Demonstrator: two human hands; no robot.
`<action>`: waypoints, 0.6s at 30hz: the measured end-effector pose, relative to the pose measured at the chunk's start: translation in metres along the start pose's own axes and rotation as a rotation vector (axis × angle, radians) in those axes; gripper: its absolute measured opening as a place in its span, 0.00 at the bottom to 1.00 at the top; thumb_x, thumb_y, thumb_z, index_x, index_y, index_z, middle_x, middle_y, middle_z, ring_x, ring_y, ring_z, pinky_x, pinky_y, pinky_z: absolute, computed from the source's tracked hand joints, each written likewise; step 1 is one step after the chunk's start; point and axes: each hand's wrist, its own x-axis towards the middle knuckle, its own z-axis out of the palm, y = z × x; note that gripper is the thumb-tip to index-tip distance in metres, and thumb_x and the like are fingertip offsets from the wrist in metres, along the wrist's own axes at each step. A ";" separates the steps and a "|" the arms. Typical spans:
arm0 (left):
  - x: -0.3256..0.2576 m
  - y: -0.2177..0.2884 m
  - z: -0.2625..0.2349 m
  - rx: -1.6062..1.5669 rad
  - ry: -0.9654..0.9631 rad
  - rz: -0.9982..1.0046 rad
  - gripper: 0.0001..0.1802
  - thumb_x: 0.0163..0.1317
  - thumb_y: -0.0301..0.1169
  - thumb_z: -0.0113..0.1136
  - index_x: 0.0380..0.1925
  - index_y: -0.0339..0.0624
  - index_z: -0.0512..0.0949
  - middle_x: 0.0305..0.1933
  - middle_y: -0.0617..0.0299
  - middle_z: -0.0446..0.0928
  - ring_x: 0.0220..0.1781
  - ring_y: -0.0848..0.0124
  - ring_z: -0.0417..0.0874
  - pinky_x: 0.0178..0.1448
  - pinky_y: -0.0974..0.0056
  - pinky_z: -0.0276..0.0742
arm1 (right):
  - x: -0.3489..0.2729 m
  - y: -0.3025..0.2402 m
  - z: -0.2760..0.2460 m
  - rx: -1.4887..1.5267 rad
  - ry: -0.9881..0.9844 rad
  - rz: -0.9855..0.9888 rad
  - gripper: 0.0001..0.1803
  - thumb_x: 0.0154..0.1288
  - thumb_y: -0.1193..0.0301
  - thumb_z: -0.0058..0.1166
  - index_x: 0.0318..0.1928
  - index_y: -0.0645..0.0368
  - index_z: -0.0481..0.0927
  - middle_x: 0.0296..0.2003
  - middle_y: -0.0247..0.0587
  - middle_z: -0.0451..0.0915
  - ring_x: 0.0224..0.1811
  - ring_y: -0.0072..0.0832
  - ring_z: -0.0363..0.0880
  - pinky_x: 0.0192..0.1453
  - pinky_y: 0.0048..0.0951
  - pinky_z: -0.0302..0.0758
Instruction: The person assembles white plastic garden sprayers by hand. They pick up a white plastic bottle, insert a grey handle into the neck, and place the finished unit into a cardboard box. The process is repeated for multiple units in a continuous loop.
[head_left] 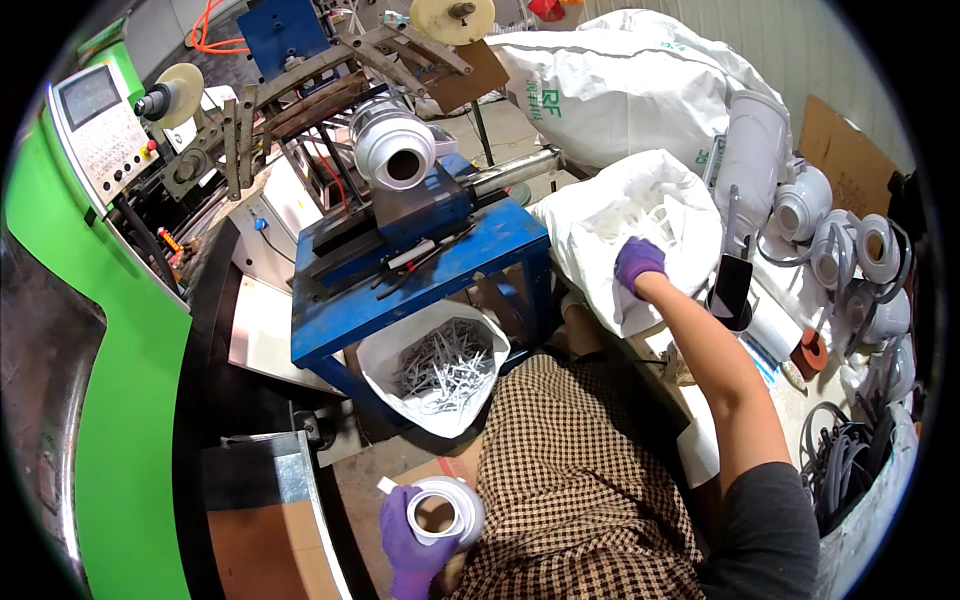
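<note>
My left hand (410, 545), in a purple glove, holds a white round plastic container (447, 508) by its open mouth, low beside my checked-cloth lap. My right hand (638, 262), also purple-gloved, reaches out to the right and rests on the rim of an open white sack (600, 260) filled with white plastic parts (650, 205). Whether its fingers grip anything I cannot tell. Ahead, another white container (393, 148) lies on its side on the fixture of a blue metal stand (440, 270).
A white bag of grey plastic scraps (445, 370) sits under the blue stand. A green machine with a control panel (95, 125) stands left. A big white bulk sack (620, 85) lies behind. At right: several white containers (850, 250), a black phone (732, 285), black cords (845, 465).
</note>
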 end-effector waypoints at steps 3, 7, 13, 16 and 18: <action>-0.006 -0.007 0.006 -0.069 0.050 -0.010 0.40 0.39 0.40 0.83 0.54 0.39 0.77 0.50 0.52 0.81 0.54 0.49 0.81 0.60 0.49 0.75 | 0.019 0.041 0.007 0.240 0.276 0.185 0.15 0.63 0.64 0.59 0.44 0.61 0.85 0.49 0.55 0.85 0.53 0.51 0.84 0.59 0.49 0.79; -0.001 -0.001 0.001 0.007 -0.008 0.020 0.45 0.37 0.39 0.83 0.58 0.37 0.74 0.52 0.51 0.81 0.55 0.51 0.82 0.61 0.51 0.76 | 0.031 0.072 -0.020 0.089 0.298 0.122 0.16 0.64 0.63 0.59 0.50 0.55 0.84 0.52 0.55 0.81 0.55 0.50 0.83 0.60 0.47 0.78; 0.010 0.001 0.010 0.071 -0.057 0.048 0.54 0.35 0.39 0.84 0.65 0.32 0.70 0.55 0.50 0.82 0.57 0.52 0.84 0.65 0.52 0.78 | -0.034 0.044 -0.058 0.628 0.617 -0.425 0.12 0.55 0.68 0.72 0.27 0.61 0.82 0.44 0.47 0.80 0.48 0.43 0.80 0.52 0.41 0.77; 0.020 0.015 0.004 0.104 -0.005 0.160 0.49 0.38 0.41 0.85 0.62 0.32 0.73 0.54 0.48 0.82 0.55 0.48 0.84 0.62 0.51 0.79 | -0.140 -0.040 -0.067 1.062 0.156 -0.503 0.13 0.58 0.69 0.73 0.26 0.60 0.80 0.27 0.41 0.79 0.31 0.32 0.78 0.37 0.32 0.75; 0.030 0.026 0.005 0.083 0.062 0.301 0.40 0.41 0.40 0.84 0.55 0.36 0.77 0.50 0.51 0.82 0.51 0.50 0.84 0.57 0.51 0.79 | -0.198 -0.074 -0.050 1.060 0.125 -0.913 0.11 0.66 0.66 0.69 0.32 0.59 0.83 0.23 0.36 0.79 0.21 0.21 0.73 0.29 0.27 0.73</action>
